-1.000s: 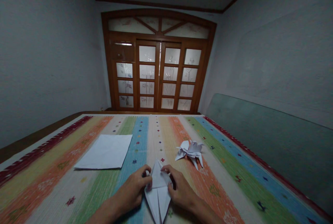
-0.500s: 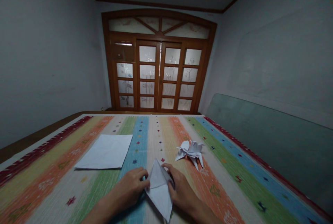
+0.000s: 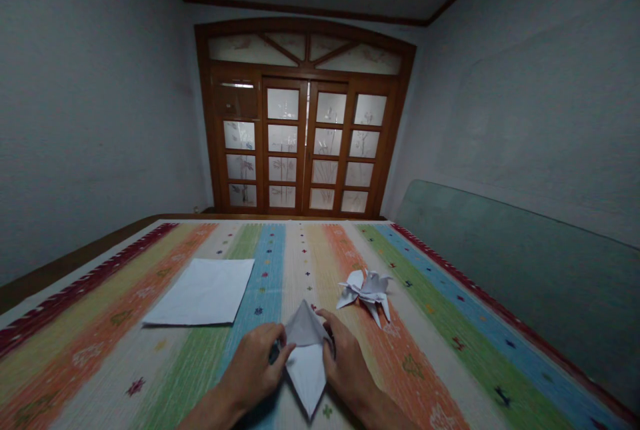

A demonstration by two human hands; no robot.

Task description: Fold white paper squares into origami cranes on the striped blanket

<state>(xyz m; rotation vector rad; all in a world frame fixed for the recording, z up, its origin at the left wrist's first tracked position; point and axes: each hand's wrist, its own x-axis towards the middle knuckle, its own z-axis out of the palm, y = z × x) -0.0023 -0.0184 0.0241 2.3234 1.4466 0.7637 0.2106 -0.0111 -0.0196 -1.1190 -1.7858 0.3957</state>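
Note:
A white folded paper (image 3: pixel 307 373), shaped like a long diamond with a crease across it, lies between my hands near the front of the table. My left hand (image 3: pixel 260 357) pinches its left edge between thumb and fingers. On the opposite side, my right hand (image 3: pixel 346 355) grips the right edge, thumb in front and fingers behind. One point of the paper faces away from me, the other toward me. Beyond my right hand sit folded white paper flowers (image 3: pixel 367 291) with pointed petals. Flat sheets of white square paper (image 3: pixel 203 291) rest to the left.
A striped, multicoloured cloth (image 3: pixel 190 377) covers the table. Along the right side runs a pale green padded panel (image 3: pixel 500 237), perhaps a seat back. Wooden doors with glass panes (image 3: pixel 307 143) stand past the far table edge, between pale walls.
The folded paper has turned to stand straighter, its near point swinging left and its far point slightly right. My left hand has moved a little, still pinching the edge; my right hand keeps its grip.

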